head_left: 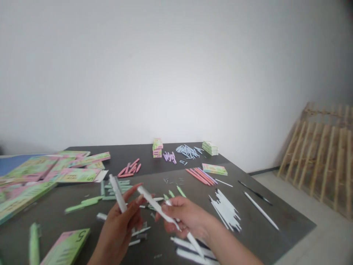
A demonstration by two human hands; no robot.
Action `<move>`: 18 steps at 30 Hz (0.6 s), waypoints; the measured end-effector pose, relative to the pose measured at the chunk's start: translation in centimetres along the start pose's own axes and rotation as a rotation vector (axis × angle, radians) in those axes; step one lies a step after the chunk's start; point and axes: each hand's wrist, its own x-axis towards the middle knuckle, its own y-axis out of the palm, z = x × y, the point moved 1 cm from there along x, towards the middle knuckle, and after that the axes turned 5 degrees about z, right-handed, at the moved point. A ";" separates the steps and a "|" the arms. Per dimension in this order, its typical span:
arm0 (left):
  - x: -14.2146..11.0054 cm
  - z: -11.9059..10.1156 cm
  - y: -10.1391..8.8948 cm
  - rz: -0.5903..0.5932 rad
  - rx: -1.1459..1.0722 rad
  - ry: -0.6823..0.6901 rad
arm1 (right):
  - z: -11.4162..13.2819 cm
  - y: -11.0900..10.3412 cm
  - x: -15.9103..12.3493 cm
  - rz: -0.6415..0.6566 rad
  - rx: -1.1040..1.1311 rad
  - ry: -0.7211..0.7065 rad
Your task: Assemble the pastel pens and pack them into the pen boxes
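Note:
My left hand (117,230) is closed around a white pen barrel (116,191) that points up and away. Its fingertips reach toward a second white pen part (151,200), which my right hand (186,216) grips between thumb and fingers. A slim white piece (195,244) sticks out below the right hand; whether the right hand holds it too I cannot tell. Beneath my hands lie small white pen parts (141,231), partly hidden. White pens with dark ends (190,254) rest below the right wrist. Green pen parts (179,191) show just beyond the right hand.
Pink-and-green boxes (82,175) spread over the left; another box (67,246) lies in front. Green pens (91,201), red barrels (131,168), purple (169,157) and blue pieces (187,150) form groups. White refills (226,209) lie right, near a black pen (255,192). Wooden slats (317,158) lean against the wall.

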 end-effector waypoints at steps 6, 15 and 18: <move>0.9 -0.2 -1.2 -0.148 -0.073 0.105 | 0.0 0.8 4.0 0.185 0.148 0.077; 1.4 -0.4 -1.6 -0.275 -0.111 0.110 | -1.0 -1.0 3.4 0.170 0.102 0.046; 1.4 -0.5 -1.4 -0.299 -0.102 0.087 | -1.3 -1.5 3.2 0.145 0.016 0.046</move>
